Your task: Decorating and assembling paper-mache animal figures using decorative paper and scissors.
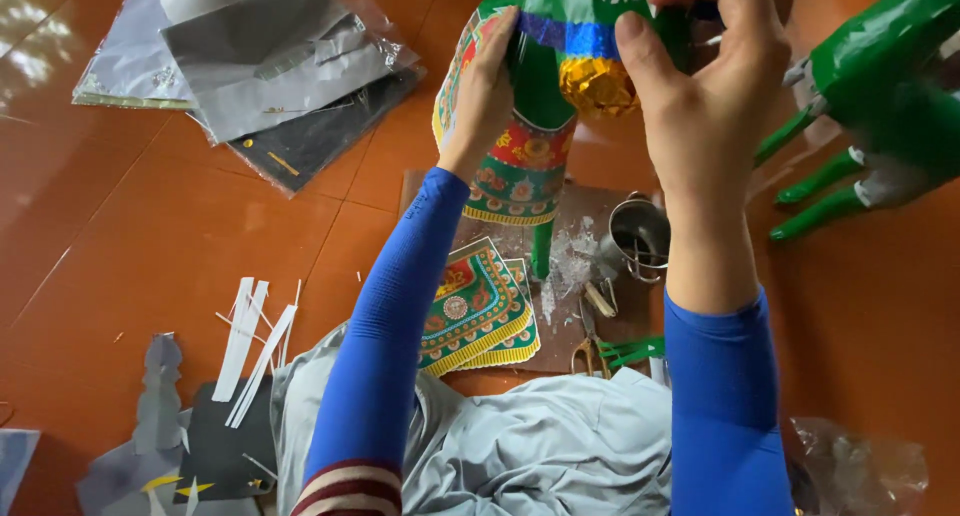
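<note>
A green paper figure (545, 86) with a blue band, a gold foil ornament (597, 84) and a patterned red-green-yellow paper skirt (515, 176) is held up in front of me. My left hand (484, 96) grips its left side, fingers pressing the patterned paper. On the figure's right and top, my right hand (705, 101) clasps it, thumb by the gold ornament. Both arms wear blue sleeves.
Patterned paper pieces (475, 311) lie on a brown board (575, 341) with a small metal cup (640, 234), scissors (590, 351) and green scraps. A green paper claw shape (870, 106) is at right. Grey and black sheets (270, 66) lie at upper left, white strips (250, 341) at lower left.
</note>
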